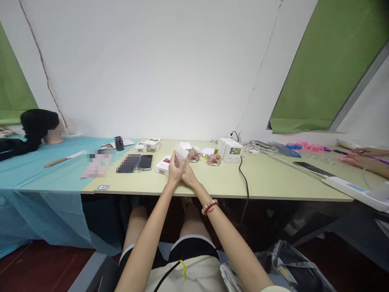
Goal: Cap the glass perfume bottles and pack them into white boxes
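My left hand (174,169) and my right hand (188,173) meet over the near middle of the pale yellow desk (273,178). Together they grip a small white box (181,155), fingers closed round it. My right wrist wears a bead bracelet with a red cord (209,207). Just beyond the hands stand two round pinkish perfume bottles (214,159) and small white cartons (231,150). A flat white and pink box (162,165) lies left of my hands.
A dark phone (146,162) and a blurred dark item lie to the left. A black cable (244,178) hangs over the desk edge. A mannequin head (41,125) rests on the blue cloth far left. Another person's hands (364,160) work at far right.
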`<state>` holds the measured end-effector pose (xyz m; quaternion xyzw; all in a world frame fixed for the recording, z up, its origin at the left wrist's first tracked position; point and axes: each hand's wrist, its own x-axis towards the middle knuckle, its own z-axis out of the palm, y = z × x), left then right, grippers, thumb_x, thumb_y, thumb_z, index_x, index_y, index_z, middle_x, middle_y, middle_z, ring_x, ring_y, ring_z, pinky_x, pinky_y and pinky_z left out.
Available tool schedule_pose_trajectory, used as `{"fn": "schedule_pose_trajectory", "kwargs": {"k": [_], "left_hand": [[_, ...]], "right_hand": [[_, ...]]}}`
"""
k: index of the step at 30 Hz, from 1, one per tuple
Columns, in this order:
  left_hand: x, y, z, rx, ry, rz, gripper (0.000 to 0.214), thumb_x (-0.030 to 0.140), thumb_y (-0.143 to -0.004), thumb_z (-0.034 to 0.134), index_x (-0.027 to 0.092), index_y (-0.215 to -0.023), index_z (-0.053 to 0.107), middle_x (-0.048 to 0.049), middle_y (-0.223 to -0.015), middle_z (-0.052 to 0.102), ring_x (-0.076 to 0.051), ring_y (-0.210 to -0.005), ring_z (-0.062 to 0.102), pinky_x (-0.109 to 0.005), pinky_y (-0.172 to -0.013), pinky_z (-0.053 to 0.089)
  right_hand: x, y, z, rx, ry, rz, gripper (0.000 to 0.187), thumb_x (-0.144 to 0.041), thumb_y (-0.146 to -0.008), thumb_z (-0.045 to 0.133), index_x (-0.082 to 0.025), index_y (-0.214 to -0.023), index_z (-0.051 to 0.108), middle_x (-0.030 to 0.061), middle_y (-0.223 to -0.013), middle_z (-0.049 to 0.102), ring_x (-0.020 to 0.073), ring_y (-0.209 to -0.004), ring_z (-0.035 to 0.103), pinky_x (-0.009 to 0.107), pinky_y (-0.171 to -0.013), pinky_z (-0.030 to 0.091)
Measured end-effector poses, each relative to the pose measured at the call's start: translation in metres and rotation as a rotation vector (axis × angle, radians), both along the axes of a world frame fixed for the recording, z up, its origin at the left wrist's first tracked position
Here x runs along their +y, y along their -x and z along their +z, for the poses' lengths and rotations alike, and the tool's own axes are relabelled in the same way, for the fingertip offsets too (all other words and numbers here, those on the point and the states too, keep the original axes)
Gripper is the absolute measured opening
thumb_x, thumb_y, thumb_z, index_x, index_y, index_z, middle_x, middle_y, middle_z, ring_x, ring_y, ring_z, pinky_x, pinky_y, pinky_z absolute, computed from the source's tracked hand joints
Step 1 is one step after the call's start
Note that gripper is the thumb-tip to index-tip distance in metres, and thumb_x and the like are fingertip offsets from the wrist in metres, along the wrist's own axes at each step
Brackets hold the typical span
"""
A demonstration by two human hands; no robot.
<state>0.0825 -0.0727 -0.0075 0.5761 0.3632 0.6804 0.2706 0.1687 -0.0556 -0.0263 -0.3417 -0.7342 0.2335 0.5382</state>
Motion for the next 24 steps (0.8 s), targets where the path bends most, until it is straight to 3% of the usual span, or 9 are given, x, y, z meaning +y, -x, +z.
{"fn": "schedule_pose_trajectory", "kwargs": {"k": [4, 7, 10, 13, 19, 24], "left_hand": [[0.003, 0.003, -0.003, 0.011, 0.034, -0.031, 0.065, 0.057, -0.085, 0.034, 0.016, -0.134, 0.037, -0.0109, -0.141, 0.034, -0.022, -0.132, 0.027, -0.034, -0.109, 0.023], [0.004, 0.002, -0.004, 0.053, 0.051, -0.094, 0.065, 0.058, -0.085, 0.03, 0.016, -0.135, 0.037, -0.0099, -0.141, 0.034, -0.022, -0.132, 0.028, -0.034, -0.109, 0.022], [0.005, -0.001, -0.006, 0.135, 0.078, -0.081, 0.067, 0.058, -0.085, 0.033, 0.015, -0.136, 0.034, -0.011, -0.14, 0.035, -0.024, -0.133, 0.027, -0.037, -0.11, 0.02], [0.006, -0.002, -0.008, 0.224, 0.115, -0.031, 0.071, 0.058, -0.083, 0.038, 0.015, -0.139, 0.028, -0.0141, -0.139, 0.035, -0.026, -0.131, 0.029, -0.04, -0.107, 0.023], [0.012, -0.002, -0.013, 0.303, 0.072, -0.08, 0.075, 0.05, -0.079, 0.049, 0.02, -0.142, 0.018, -0.0133, -0.139, 0.033, -0.025, -0.131, 0.028, -0.04, -0.107, 0.024], [0.012, -0.002, -0.014, 0.324, 0.092, -0.092, 0.079, 0.051, -0.079, 0.05, 0.021, -0.142, 0.014, -0.0138, -0.137, 0.035, -0.025, -0.128, 0.033, -0.04, -0.105, 0.028]], "right_hand": [[-0.001, -0.003, 0.0, 0.099, 0.06, 0.084, 0.053, -0.043, -0.076, 0.054, -0.015, -0.121, 0.052, 0.0105, -0.113, 0.059, 0.0244, -0.098, 0.057, 0.04, -0.088, 0.046], [-0.002, -0.005, 0.001, 0.182, 0.089, 0.042, 0.048, -0.049, -0.079, 0.049, -0.015, -0.112, 0.059, 0.0086, -0.102, 0.064, 0.0243, -0.094, 0.059, 0.038, -0.086, 0.046], [0.0, -0.007, 0.002, 0.268, 0.111, -0.082, 0.051, -0.054, -0.08, 0.043, -0.014, -0.107, 0.062, 0.0079, -0.095, 0.066, 0.0242, -0.086, 0.061, 0.037, -0.084, 0.046], [0.002, -0.007, 0.002, 0.275, 0.123, -0.11, 0.053, -0.056, -0.08, 0.042, -0.014, -0.103, 0.063, 0.0082, -0.093, 0.067, 0.0245, -0.086, 0.061, 0.036, -0.083, 0.046], [0.006, -0.007, 0.0, 0.301, 0.138, -0.2, 0.053, -0.059, -0.078, 0.041, -0.016, -0.1, 0.063, 0.008, -0.094, 0.066, 0.0243, -0.09, 0.06, 0.036, -0.083, 0.045], [0.0, -0.007, 0.004, 0.299, 0.108, -0.237, 0.051, -0.06, -0.078, 0.038, -0.016, -0.081, 0.063, 0.0075, -0.079, 0.065, 0.0219, -0.074, 0.06, 0.031, -0.068, 0.046]]}}
